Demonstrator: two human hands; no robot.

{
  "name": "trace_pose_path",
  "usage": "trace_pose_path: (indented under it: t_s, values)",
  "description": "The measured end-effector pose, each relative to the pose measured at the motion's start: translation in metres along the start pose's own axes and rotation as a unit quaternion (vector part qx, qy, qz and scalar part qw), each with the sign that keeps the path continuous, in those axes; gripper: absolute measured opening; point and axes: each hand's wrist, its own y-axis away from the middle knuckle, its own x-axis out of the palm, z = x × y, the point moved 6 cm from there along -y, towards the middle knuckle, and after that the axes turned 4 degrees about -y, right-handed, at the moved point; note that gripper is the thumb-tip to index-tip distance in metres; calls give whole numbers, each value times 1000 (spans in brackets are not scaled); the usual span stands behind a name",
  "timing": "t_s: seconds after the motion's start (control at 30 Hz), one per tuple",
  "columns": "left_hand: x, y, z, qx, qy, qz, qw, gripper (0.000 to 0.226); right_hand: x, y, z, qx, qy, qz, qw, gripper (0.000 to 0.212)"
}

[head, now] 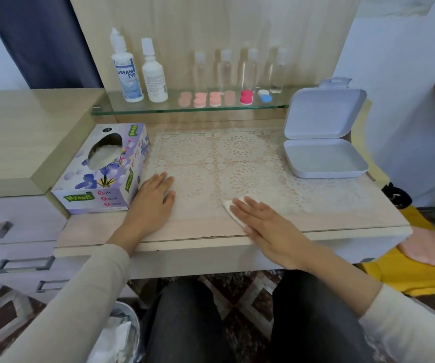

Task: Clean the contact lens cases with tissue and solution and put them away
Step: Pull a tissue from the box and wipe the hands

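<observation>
Left hand (156,197) flat and relaxed on the desk (211,229) beside the tissue box (101,171), right hand (266,221) pressing a tissue (228,206) with straight fingers, contact lens cases (224,98) on the glass shelf (158,107) well beyond both hands, open grey box (323,142) beyond the right hand

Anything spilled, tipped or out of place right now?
Nothing stands out. Both solution bottles stand upright on the glass shelf, the lens cases sit in a row, and no spill shows around the tissue under the right hand.
</observation>
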Motion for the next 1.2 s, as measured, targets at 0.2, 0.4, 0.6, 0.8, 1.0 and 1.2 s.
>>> trace_pose_path:
  t_s: [0.2, 0.4, 0.6, 0.8, 1.0, 1.2]
  values:
    - [0, 0, -4, 8, 2, -5, 1000, 45, -27, 21, -59, 156, 48, -4, 987, 52]
    - [0, 0, -4, 9, 3, -7, 1000, 45, -32, -52, -70, 207, 55, -4, 977, 51]
    - [-1, 1, -5, 10, 4, -14, 1000, 45, -12, -124, -33, 160, 49, 10, 986, 50]
    - [-2, 0, -5, 15, -5, -21, 1000, 44, 7, -121, 24, 67, 5, 5, 998, 51]
    - [-3, 1, -4, 14, 25, -38, 999, 42, 0, -77, 46, 33, -84, 0, 996, 49]
    - [-26, 23, -12, 56, 101, -147, 982, 29, -26, -47, 61, 39, -199, -74, 976, 36]
